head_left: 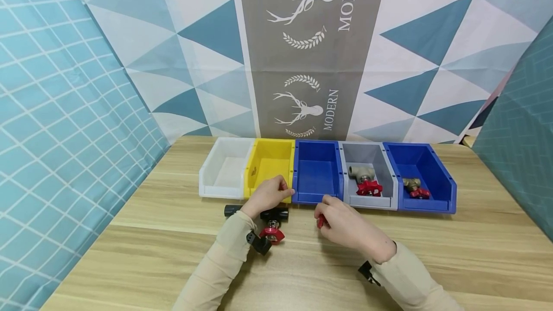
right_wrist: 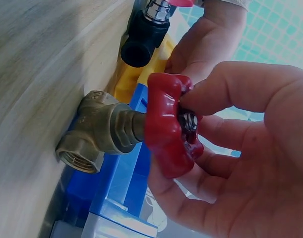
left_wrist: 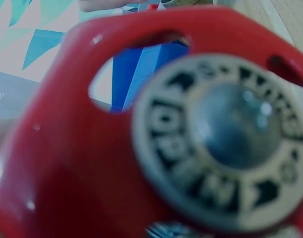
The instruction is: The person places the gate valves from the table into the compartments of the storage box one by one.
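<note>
Perhaps makeshift workshop: wood-look table (head_left: 302,272), plastic bins (head_left: 317,197), brass valve (right_wrist: 119,126), patterned hangings (head_left: 207,37)

"MODERN" on the grey backdrop panel (head_left: 304,61); "OPEN" on the red handwheel (left_wrist: 111,163)

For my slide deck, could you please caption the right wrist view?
Right hand gripping the red handwheel of a threaded brass valve, a black-bodied valve beyond.

five bins (head_left: 317,172), two hands (head_left: 268,195), two wrist cameras (head_left: 259,243), four red-handled valves (right_wrist: 125,131); a half-hidden black pipe (head_left: 232,210) at left may belong to a fifth.
</note>
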Demonstrator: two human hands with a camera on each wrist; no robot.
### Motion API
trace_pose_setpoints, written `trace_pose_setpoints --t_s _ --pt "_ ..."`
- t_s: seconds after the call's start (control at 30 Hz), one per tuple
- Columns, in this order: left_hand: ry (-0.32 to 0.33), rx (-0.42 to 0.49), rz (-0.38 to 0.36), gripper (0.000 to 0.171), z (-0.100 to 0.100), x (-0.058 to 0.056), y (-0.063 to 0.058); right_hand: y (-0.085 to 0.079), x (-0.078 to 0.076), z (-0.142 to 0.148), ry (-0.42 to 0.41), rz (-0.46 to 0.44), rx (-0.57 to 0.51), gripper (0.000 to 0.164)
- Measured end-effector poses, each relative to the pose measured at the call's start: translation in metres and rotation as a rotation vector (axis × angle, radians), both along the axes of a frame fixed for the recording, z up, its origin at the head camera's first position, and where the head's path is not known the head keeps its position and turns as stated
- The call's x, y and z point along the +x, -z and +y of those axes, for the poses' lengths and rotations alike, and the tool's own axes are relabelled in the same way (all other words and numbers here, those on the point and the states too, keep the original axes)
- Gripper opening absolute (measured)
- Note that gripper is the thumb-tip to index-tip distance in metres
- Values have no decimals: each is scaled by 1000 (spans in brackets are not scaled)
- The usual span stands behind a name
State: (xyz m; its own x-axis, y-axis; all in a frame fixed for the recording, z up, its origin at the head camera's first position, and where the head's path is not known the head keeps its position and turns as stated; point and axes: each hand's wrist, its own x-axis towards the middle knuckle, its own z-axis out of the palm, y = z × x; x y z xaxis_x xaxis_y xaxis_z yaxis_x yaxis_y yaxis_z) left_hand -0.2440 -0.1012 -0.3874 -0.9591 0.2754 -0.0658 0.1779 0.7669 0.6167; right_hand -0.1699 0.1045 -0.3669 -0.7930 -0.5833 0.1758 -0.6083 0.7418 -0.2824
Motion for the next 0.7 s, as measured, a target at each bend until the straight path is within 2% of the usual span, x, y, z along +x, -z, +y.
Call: trace_pose_setpoints --t_s 0.47,0.7 --pt "2 -7 12 25 0 1 -1 1 -1 2 6 3 -18 8" --pt "6 -4 17 25 0 0 -1 -1 -1 2 8 -24 -15 6"
